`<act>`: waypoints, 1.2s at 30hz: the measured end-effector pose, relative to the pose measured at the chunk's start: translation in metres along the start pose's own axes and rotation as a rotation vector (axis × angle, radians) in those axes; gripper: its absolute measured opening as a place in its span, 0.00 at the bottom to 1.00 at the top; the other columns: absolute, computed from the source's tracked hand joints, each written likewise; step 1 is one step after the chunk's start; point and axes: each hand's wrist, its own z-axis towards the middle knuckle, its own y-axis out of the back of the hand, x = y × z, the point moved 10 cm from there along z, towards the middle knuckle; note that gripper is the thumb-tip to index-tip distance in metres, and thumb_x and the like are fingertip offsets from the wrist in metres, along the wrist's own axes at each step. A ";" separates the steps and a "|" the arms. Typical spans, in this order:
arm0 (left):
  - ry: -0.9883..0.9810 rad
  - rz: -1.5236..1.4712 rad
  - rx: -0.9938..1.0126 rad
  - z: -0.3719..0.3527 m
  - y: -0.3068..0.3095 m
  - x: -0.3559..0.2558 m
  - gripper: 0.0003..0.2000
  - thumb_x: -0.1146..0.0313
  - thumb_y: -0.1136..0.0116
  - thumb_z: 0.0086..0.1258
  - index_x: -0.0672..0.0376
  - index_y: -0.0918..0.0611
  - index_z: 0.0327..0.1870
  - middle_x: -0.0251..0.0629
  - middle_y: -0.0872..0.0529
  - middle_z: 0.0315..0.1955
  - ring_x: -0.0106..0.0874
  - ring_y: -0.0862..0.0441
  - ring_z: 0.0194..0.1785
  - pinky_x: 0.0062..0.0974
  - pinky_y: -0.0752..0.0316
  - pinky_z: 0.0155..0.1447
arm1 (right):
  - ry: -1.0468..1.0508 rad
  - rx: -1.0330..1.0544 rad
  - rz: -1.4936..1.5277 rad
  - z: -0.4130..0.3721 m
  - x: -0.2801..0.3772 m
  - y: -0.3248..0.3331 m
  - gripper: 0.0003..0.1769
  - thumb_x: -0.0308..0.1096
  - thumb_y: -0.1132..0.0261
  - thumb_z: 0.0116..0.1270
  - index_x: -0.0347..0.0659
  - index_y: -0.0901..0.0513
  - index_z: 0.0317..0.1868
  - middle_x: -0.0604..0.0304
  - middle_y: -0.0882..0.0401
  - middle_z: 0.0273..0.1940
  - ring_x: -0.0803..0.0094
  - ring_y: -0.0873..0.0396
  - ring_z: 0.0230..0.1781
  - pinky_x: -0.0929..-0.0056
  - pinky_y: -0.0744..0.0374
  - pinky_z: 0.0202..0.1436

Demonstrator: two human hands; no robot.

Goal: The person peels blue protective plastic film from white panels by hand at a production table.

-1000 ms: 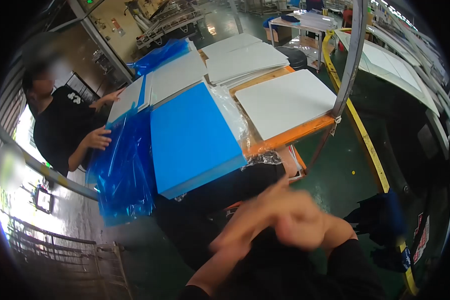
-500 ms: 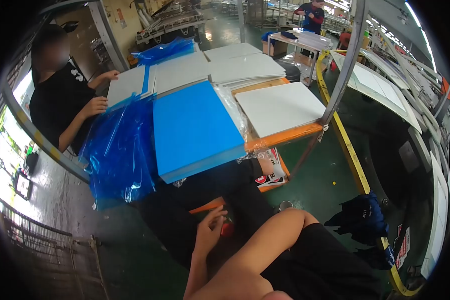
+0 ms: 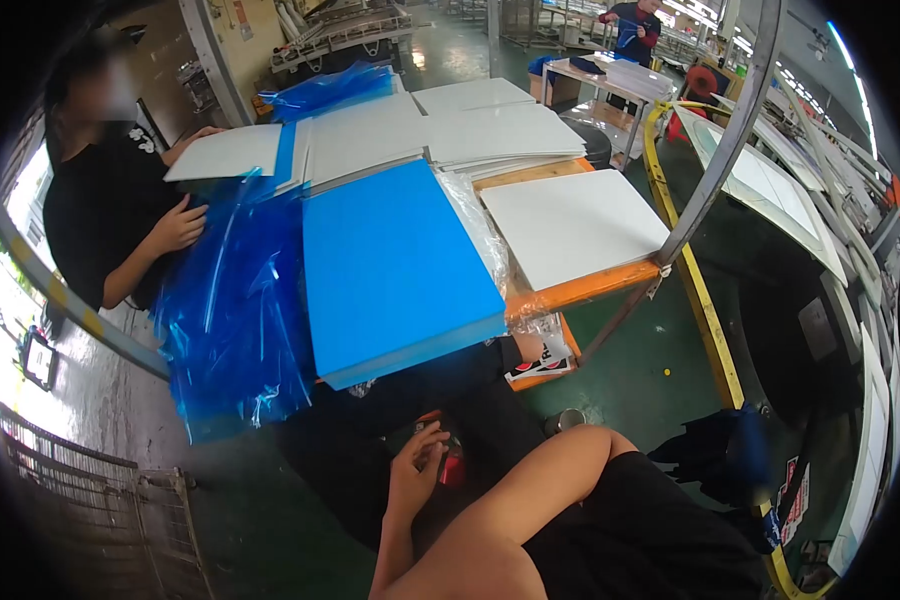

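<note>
My left hand [image 3: 417, 468] hovers in front of my black-trousered legs, its fingers loosely bent and apart, with nothing visible in it. Just behind the fingers is a red object [image 3: 453, 468], too dark to name. My right arm [image 3: 545, 480] is bent, its elbow over my dark clothing; the hand itself lies outside the picture. Ahead of me, a thick stack of blue-topped sheets [image 3: 400, 265] sits at the near edge of the table. Crumpled blue plastic film [image 3: 235, 310] hangs over the edge to its left.
A co-worker [image 3: 100, 190] at the left holds a white sheet [image 3: 225, 152]. White sheet stacks [image 3: 575, 225] cover the table's far and right parts. A metal post [image 3: 725, 140] rises at the right corner. Beyond it runs a yellow rail [image 3: 705, 315] with dark cloth [image 3: 715, 445] on it.
The co-worker has lifted a white sheet off the table and tilted it toward themselves. My view has shifted slightly; my left hand stays in nearly the same pose.
</note>
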 end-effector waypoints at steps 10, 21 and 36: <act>0.080 -0.104 0.089 0.031 0.024 -0.019 0.14 0.75 0.43 0.80 0.65 0.19 0.63 0.42 0.10 0.49 0.25 0.12 0.50 0.23 0.19 0.54 | -0.313 -0.793 -2.003 -0.116 0.187 0.117 0.11 0.27 0.29 0.69 0.37 0.12 0.51 0.59 0.13 0.36 0.67 0.13 0.41 0.70 0.17 0.46; 0.027 -0.442 -0.005 0.071 0.009 -0.103 0.15 0.65 0.45 0.84 0.65 0.18 0.61 0.38 0.09 0.47 0.25 0.12 0.47 0.22 0.20 0.47 | -1.044 -0.333 -2.473 -0.142 0.223 0.135 0.12 0.24 0.26 0.56 0.38 0.14 0.41 0.60 0.18 0.41 0.62 0.18 0.37 0.66 0.18 0.37; 0.061 -0.462 -0.039 0.071 0.014 -0.110 0.14 0.66 0.44 0.83 0.67 0.17 0.60 0.38 0.08 0.45 0.24 0.11 0.46 0.21 0.19 0.44 | -0.852 -0.124 -2.748 -0.155 0.205 0.129 0.19 0.25 0.28 0.50 0.28 0.14 0.45 0.52 0.18 0.44 0.60 0.16 0.41 0.66 0.14 0.43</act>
